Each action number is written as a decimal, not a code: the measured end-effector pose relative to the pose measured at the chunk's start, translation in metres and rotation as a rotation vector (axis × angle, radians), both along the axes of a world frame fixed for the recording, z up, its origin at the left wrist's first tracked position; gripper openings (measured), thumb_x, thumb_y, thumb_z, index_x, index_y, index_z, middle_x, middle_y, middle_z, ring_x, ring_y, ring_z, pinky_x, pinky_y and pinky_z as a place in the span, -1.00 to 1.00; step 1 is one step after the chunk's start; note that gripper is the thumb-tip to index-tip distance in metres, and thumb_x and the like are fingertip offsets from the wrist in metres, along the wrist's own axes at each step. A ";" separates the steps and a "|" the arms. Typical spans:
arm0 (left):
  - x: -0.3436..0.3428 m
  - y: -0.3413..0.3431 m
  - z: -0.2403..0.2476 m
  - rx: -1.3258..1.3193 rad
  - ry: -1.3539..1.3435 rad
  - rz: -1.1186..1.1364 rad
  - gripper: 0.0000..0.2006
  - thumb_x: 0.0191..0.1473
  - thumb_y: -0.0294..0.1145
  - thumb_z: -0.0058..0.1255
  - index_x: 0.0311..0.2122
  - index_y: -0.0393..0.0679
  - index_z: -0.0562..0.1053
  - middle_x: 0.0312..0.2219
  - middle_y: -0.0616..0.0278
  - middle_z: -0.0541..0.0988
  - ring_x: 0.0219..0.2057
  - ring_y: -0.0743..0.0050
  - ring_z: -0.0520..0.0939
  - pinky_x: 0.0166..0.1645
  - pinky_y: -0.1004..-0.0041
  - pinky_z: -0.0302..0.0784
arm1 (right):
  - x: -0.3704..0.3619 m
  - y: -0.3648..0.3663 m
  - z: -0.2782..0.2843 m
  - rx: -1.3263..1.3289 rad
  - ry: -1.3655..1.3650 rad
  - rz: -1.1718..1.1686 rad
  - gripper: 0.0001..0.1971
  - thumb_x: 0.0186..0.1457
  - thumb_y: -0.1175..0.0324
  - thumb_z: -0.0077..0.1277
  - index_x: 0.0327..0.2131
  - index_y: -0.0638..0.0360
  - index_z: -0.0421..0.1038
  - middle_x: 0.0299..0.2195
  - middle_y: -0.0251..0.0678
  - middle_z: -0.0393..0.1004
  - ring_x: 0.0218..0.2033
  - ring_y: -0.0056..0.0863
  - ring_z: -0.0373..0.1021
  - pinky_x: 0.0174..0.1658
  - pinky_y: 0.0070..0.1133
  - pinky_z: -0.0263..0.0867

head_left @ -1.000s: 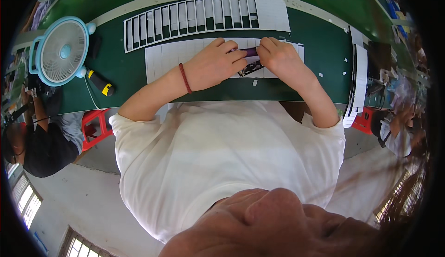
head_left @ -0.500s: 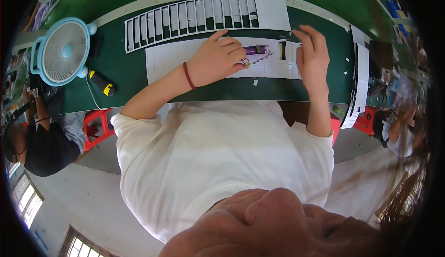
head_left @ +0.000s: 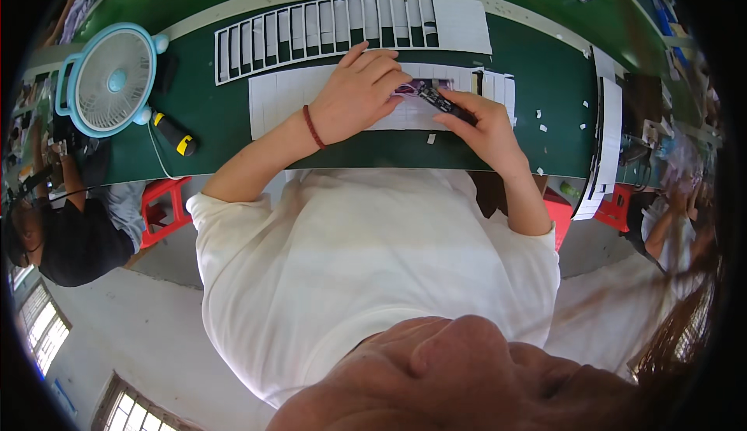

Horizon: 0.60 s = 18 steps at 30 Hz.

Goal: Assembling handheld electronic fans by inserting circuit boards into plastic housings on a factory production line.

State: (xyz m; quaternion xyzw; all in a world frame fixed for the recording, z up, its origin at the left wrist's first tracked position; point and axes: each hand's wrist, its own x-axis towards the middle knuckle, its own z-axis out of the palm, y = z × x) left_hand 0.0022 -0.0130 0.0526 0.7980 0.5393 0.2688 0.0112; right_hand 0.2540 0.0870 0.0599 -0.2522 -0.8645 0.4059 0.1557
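My left hand [head_left: 358, 89], with a dark red cord on its wrist, is closed at the left end of a purple cylindrical battery with thin wires [head_left: 402, 89]. My fingers partly hide the battery. From the right, my right hand [head_left: 489, 126] pinches a narrow dark circuit board [head_left: 437, 98] between thumb and fingers. The board slants across the battery, its inner end close to my left fingertips. Under both hands lies a long white gridded sheet [head_left: 288, 100]; a small dark slot shows near its right end.
Beyond the sheet lies a white slotted frame [head_left: 311, 30] with a white panel [head_left: 461, 25] at its right. A blue fan [head_left: 117, 81] and a black-and-yellow tool [head_left: 173, 134] stand at left. White strips [head_left: 607, 131] lie at right, near paper scraps [head_left: 542, 127]. Other people sit on both sides.
My right hand has come down and inward and now grips the circuit board, which shows its dark face. My left hand stays nearly in place at the battery.
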 end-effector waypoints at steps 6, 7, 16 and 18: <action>0.004 -0.003 -0.016 0.088 -0.050 0.009 -0.72 -0.03 -0.36 0.30 -0.16 -0.04 0.56 -0.12 0.27 0.55 0.09 0.20 0.54 0.25 0.05 0.41 | -0.001 -0.013 0.012 -0.175 -0.021 -0.203 -0.61 0.16 0.34 0.28 0.02 0.31 0.53 -0.24 -0.09 0.63 -0.37 -0.32 0.55 -0.25 -0.53 0.46; 0.005 -0.004 -0.015 0.090 -0.031 0.008 -0.73 -0.01 -0.38 0.30 -0.16 -0.04 0.56 -0.10 0.25 0.56 0.10 0.17 0.54 0.24 0.05 0.43 | -0.001 -0.014 0.014 -0.040 -0.017 -0.224 -0.63 0.16 0.35 0.27 0.01 0.29 0.53 -0.26 -0.13 0.62 -0.39 -0.30 0.55 -0.29 -0.52 0.46; 0.005 -0.007 -0.012 0.075 0.056 0.011 -0.83 0.03 -0.40 0.24 -0.22 -0.03 0.57 -0.05 0.23 0.56 0.16 0.13 0.52 0.23 0.02 0.44 | -0.002 -0.005 0.013 0.426 -0.012 -0.108 -0.66 0.04 0.34 0.33 -0.06 0.09 0.60 -0.34 -0.29 0.52 -0.48 -0.30 0.49 -0.42 -0.46 0.42; 0.007 -0.007 -0.005 0.061 0.090 0.011 -0.86 0.04 -0.40 0.22 -0.25 -0.04 0.57 -0.05 0.22 0.55 0.17 0.12 0.51 0.23 0.02 0.44 | -0.003 -0.008 0.015 0.433 -0.008 -0.114 -0.66 0.01 0.35 0.35 -0.09 0.10 0.61 -0.32 -0.30 0.50 -0.45 -0.34 0.48 -0.40 -0.47 0.42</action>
